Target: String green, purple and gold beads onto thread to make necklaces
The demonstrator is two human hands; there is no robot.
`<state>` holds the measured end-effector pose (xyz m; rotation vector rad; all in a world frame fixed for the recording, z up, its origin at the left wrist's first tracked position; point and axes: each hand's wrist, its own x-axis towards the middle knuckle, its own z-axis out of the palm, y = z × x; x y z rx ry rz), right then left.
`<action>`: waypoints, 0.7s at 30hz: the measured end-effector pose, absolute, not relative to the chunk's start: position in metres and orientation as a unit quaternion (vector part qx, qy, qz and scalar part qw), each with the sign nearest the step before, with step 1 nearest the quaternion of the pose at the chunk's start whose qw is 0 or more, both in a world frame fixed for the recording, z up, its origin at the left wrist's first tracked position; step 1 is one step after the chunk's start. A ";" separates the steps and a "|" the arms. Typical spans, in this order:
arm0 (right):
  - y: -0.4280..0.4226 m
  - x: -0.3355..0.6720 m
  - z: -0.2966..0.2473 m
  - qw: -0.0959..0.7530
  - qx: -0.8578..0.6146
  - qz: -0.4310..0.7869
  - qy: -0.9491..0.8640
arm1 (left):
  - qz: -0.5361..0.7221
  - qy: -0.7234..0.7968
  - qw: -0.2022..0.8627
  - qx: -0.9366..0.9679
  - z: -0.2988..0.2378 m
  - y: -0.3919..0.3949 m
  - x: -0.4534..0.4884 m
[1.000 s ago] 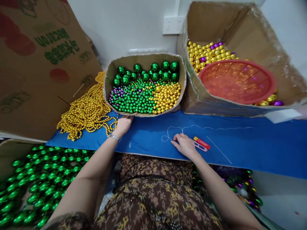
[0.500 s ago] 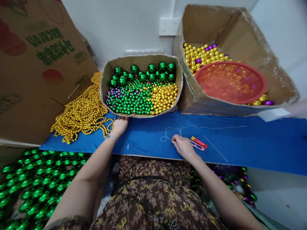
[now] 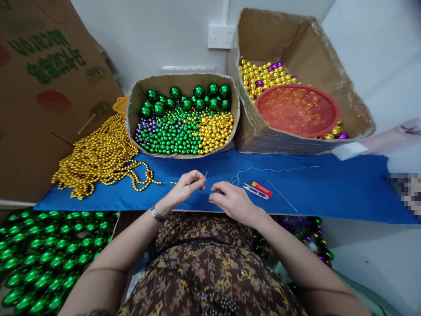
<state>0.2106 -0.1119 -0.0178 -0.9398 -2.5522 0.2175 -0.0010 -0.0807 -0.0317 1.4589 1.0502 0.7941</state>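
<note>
My left hand (image 3: 189, 186) is closed in a pinch over the blue cloth. From it a thin strand with a few small gold beads runs left to the heap of gold bead strings (image 3: 95, 153); a fine pale tip sticks up past the fingertips. Just to the right, my right hand (image 3: 235, 202) has its thumb and forefinger apart, with nothing visible between them. Beyond that hand lie a loose white thread (image 3: 279, 169), pink-handled thread snips (image 3: 256, 191) and a red and yellow lighter (image 3: 262, 188). A straight thin white piece (image 3: 282, 195) rests farther right.
A cut-down carton (image 3: 182, 156) of green, gold and purple beads stands behind my hands. At right, a larger carton (image 3: 276, 142) holds beads and a red basket (image 3: 297, 109). Large green beads (image 3: 49, 259) fill the space below left. Someone's arm (image 3: 391, 136) reaches in from the right.
My left hand has come from the bead carton's front edge to the middle, drawing a gold-beaded strand with it. My right hand has moved left, off the snips and thread.
</note>
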 end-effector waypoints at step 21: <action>-0.073 0.208 -0.043 0.295 -0.325 0.008 -0.898 | 0.307 0.433 0.690 0.492 -0.030 -0.083 0.005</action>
